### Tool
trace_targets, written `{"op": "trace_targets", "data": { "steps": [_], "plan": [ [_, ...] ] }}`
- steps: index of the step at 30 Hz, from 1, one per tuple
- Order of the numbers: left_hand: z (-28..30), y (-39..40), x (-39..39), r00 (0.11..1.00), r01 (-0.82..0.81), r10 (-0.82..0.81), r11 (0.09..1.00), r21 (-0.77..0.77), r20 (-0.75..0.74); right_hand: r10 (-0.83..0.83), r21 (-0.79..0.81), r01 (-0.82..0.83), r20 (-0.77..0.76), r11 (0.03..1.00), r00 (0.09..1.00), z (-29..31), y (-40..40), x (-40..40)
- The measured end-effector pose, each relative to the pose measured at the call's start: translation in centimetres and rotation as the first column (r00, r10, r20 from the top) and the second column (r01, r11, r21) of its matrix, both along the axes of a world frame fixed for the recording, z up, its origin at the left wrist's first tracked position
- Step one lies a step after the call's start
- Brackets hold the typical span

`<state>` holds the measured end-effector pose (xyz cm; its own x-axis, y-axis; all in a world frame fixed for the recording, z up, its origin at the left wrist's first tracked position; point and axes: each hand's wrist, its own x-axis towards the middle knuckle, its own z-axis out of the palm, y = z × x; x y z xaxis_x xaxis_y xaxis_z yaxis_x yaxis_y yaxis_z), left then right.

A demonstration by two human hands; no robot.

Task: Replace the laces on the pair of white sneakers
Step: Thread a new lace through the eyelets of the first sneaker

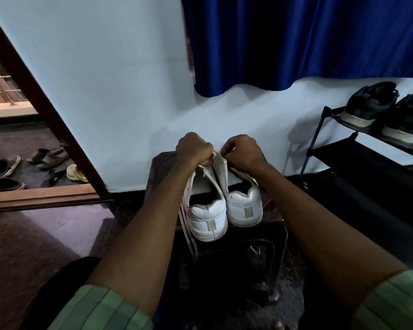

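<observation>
Left hand (194, 148): fingers curled, gripping left sneaker (206, 208) at its eyelets.
Right hand (242, 151): fingers pinched at right sneaker (242, 201) flap.
Laces (188, 234): hanging off worktop (275, 217).

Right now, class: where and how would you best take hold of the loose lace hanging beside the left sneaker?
Pinch the lace where it hangs beside the left sneaker's heel, coming from the left: there it is clear of both hands.

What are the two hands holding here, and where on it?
Both the left hand and right hand grip the right sneaker at its eyelet flaps near the toe end; whether a lace is pinched cannot be told.
</observation>
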<state>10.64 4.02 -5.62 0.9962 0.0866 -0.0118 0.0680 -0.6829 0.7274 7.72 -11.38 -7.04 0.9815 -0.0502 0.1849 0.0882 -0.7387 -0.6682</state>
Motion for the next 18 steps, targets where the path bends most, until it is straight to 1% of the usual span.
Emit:
{"op": "trace_targets", "data": {
  "steps": [1,2,3,4,5,6,7,8,9,10,11,12,13,14,15,16,17,18],
  "plan": [
    [0.2,0.2,0.1,1.000,-0.020,0.022,0.995,-0.095,0.013,0.005,-0.002,-0.005,-0.005,1.000,1.000,-0.1,-0.1,0.2],
    [0.7,0.4,0.1,0.999,-0.040,0.043,0.963,-0.268,0.006,0.003,0.004,-0.003,-0.009,1.000,1.000,-0.3,-0.3,0.6],
    [1.1,0.4,0.0,0.998,-0.062,0.063,0.876,-0.479,-0.015,-0.001,0.014,0.001,-0.016,1.000,1.000,-0.4,-0.5,0.8],
    [1.5,0.5,-0.1,0.995,-0.093,0.094,0.766,-0.636,-0.032,-0.009,0.027,0.009,-0.025,1.000,1.000,-0.5,-0.7,1.1],
    [1.8,0.7,0.0,0.991,-0.103,0.129,0.693,-0.714,-0.018,-0.015,0.035,0.016,-0.032,0.999,0.999,-0.6,-0.8,1.4],
    [1.9,0.9,0.1,0.985,-0.093,0.167,0.720,-0.688,0.042,-0.018,0.039,0.020,-0.037,0.999,0.999,-0.7,-1.0,1.5],
    [1.8,1.0,0.4,0.977,-0.074,0.174,0.822,-0.565,0.125,-0.017,0.036,0.019,-0.035,0.999,0.999,-0.8,-1.0,1.6],
    [1.5,1.2,0.6,0.974,-0.048,0.124,0.931,-0.362,0.190,-0.016,0.033,0.017,-0.030,0.999,0.999,-1.0,-1.0,1.7],
    [1.1,1.3,0.5,0.975,-0.002,0.027,0.994,-0.113,0.222,-0.013,0.033,0.014,-0.025,0.999,1.000,-1.1,-1.0,1.8],
    [0.7,1.1,0.2,0.972,0.072,-0.098,0.989,0.125,0.215,-0.012,0.040,0.013,-0.023,0.999,1.000,-1.2,-1.1,1.8],
    [0.1,1.0,0.0,0.961,0.147,-0.214,0.931,0.333,0.175,-0.011,0.046,0.012,-0.022,0.999,1.000,-1.3,-1.1,1.9],
    [-0.4,0.8,-0.1,0.948,0.193,-0.291,0.845,0.498,0.126,-0.011,0.051,0.012,-0.022,0.999,1.000,-1.4,-1.1,2.0],
    [-0.7,0.6,-0.2,0.940,0.208,-0.328,0.772,0.601,0.096,-0.010,0.056,0.011,-0.023,0.998,1.000,-1.5,-1.2,2.0],
    [-0.8,0.7,-0.1,0.935,0.205,-0.342,0.736,0.646,0.093,-0.008,0.062,0.010,-0.024,0.998,1.000,-1.5,-1.2,2.1],
    [-0.7,0.8,0.1,0.929,0.189,-0.347,0.739,0.647,0.126,-0.007,0.064,0.009,-0.024,0.998,1.000,-1.6,-1.2,2.1],
    [-0.7,0.9,0.3,0.921,0.181,-0.348,0.782,0.596,0.177,-0.007,0.065,0.008,-0.026,0.998,1.000,-1.6,-1.3,2.1],
    [-0.4,0.9,0.3,0.906,0.187,-0.340,0.857,0.479,0.253,-0.005,0.061,0.007,-0.030,0.998,1.000,-1.6,-1.3,2.1],
    [-0.2,0.9,0.2,0.887,0.206,-0.309,0.930,0.304,0.343,-0.004,0.057,0.006,-0.031,0.998,0.999,-1.6,-1.3,2.1]
  ]
}}
